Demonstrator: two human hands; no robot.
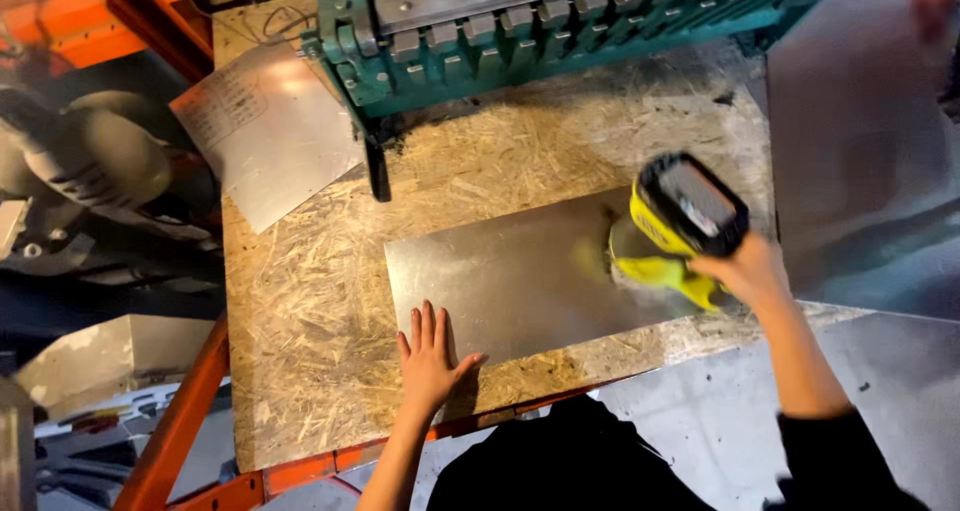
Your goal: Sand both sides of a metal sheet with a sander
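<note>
**Head view: two hands at a metal sheet on a chipboard bench**

Head camera, looking down. The landmark is the metal sheet (520, 276), a flat, dull grey rectangle with a faintly brushed sheen, lying on the chipboard benchtop (300, 351), whose surface is coarse, straw-coloured and flaked; the sheet's near long edge runs just inside the benchtop's near edge, with a strip of bare board between them. The left hand (428, 356) lies palm down on the sheet's near-left corner, fingers straight and close together, thumb spread to the side, forearm reaching up from below. The right hand (748, 271) is at the sheet's right end, fingers wrapped tight round the handle of a yellow and black cordless power tool (680, 226); the tool is blurred, its black battery block tilted upward, its working end down at the sheet; the wrist is bent, the dark sleeve trailing off to the lower right. Beyond the sheet's far edge, past an open band of bare board, stands a green bending machine (520, 31) with a row of blocky steel fingers. To the sheet's far left a second, paler metal panel (275, 141) overhangs the benchtop's left edge. An orange steel frame (180, 421) carries the board below the sheet's near-left side.
</note>
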